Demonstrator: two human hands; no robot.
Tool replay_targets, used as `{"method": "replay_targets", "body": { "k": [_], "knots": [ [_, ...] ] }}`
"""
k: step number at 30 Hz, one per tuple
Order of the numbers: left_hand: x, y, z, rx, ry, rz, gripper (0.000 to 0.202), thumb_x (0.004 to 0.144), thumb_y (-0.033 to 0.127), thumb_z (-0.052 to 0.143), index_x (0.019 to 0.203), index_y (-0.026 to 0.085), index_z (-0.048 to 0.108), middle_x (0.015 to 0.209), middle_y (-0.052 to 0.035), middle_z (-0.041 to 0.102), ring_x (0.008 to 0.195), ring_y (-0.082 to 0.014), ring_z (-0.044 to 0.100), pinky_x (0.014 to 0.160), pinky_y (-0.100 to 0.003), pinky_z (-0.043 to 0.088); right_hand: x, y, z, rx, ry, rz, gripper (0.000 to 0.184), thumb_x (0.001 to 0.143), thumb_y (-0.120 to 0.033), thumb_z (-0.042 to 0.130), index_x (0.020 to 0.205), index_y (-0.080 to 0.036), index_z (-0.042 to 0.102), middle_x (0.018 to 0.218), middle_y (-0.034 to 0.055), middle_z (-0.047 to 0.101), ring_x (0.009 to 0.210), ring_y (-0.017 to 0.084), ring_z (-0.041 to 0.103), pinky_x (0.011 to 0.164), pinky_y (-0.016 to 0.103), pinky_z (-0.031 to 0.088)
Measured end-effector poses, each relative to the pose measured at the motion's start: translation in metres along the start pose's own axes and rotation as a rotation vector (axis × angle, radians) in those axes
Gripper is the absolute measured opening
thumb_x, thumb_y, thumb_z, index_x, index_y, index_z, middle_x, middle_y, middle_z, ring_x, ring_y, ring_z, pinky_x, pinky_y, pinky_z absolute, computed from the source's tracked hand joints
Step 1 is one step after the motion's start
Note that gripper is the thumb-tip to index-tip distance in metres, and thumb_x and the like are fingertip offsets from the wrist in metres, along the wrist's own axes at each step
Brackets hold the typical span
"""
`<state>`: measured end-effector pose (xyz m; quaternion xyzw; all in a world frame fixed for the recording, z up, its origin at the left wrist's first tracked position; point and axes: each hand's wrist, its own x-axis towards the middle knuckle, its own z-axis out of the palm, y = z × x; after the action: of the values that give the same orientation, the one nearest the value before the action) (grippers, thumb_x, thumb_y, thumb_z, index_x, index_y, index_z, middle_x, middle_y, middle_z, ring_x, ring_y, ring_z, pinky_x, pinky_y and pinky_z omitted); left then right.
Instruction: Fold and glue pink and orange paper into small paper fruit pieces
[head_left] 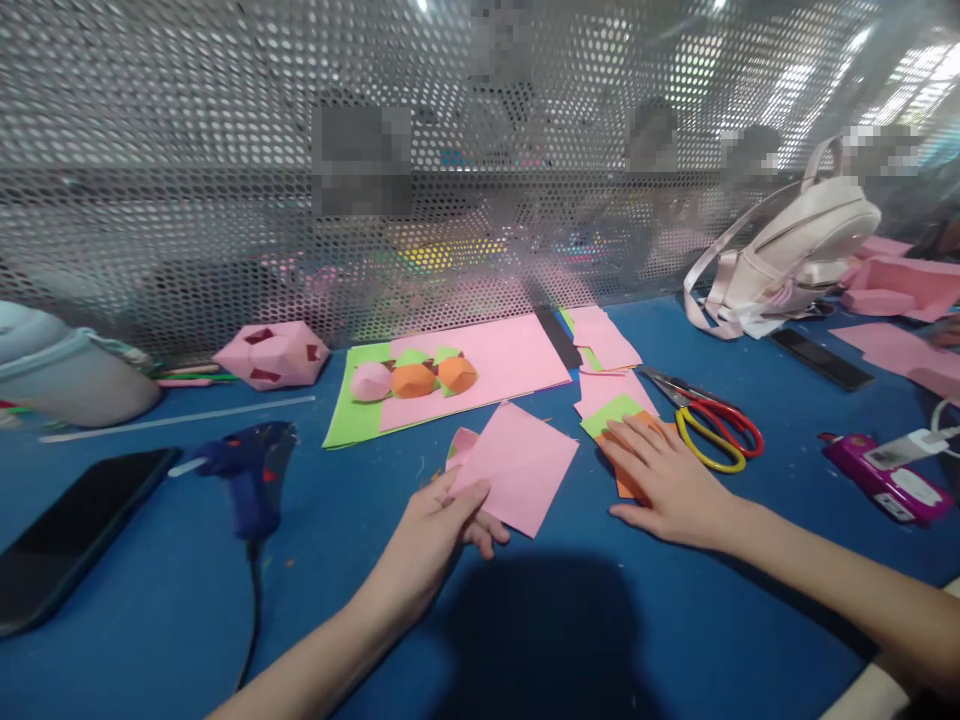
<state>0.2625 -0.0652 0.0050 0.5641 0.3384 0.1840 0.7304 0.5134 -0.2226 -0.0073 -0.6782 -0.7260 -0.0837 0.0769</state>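
My left hand (435, 535) pinches the near left edge of a pink paper square (521, 465) that lies on the blue table (570, 620). My right hand (664, 480) rests flat, fingers stretched out, on a small stack of orange and green paper squares (611, 412). Just right of that hand lie scissors (709, 420) with red and yellow handles. Beyond the pink square, a large pink sheet over a green sheet (487, 365) carries three folded paper balls (412, 378), one pink and two orange.
A blue glue gun (251, 470) and a dark phone (71, 535) lie at the left, a pink folded paper solid (271, 354) behind them. A pale backpack (795, 250), a black ruler (821, 358) and a magenta device (881, 480) sit at the right. A perforated metal screen (225, 150) walls off the back.
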Motion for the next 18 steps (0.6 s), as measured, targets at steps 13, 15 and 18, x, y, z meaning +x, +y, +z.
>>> {"method": "replay_targets", "body": {
  "k": [13,15,18],
  "knots": [
    [-0.001,-0.005,0.001,0.008,-0.078,-0.012,0.034,0.087,0.034,0.053,0.11,0.009,0.05,0.062,-0.0058,0.065,0.053,-0.0157,0.062,0.047,-0.024,0.047,0.074,0.014,0.015,0.394,0.206,0.006,0.034,0.093,-0.037,0.044,0.117,-0.017,0.057,0.124,0.0122,0.057,0.117,0.025,0.05,0.1,0.047,0.039],
    [-0.002,-0.004,0.002,0.142,-0.104,0.002,0.032,0.088,0.035,0.049,0.107,0.01,0.052,0.062,-0.0058,0.066,0.05,-0.0146,0.06,0.048,-0.025,0.047,0.076,-0.007,0.007,0.718,0.188,0.093,0.03,0.092,-0.036,0.048,0.115,-0.02,0.057,0.116,0.009,0.062,0.107,0.02,0.058,0.092,0.04,0.047],
    [-0.007,-0.001,-0.003,0.524,-0.084,0.185,0.029,0.091,0.035,0.042,0.095,0.012,0.06,0.071,-0.0082,0.069,0.055,-0.0152,0.062,0.058,-0.029,0.05,0.074,-0.032,-0.008,1.039,0.181,0.135,0.026,0.085,-0.03,0.059,0.109,-0.02,0.059,0.106,0.0063,0.067,0.093,0.016,0.064,0.084,0.034,0.053]
  ]
}}
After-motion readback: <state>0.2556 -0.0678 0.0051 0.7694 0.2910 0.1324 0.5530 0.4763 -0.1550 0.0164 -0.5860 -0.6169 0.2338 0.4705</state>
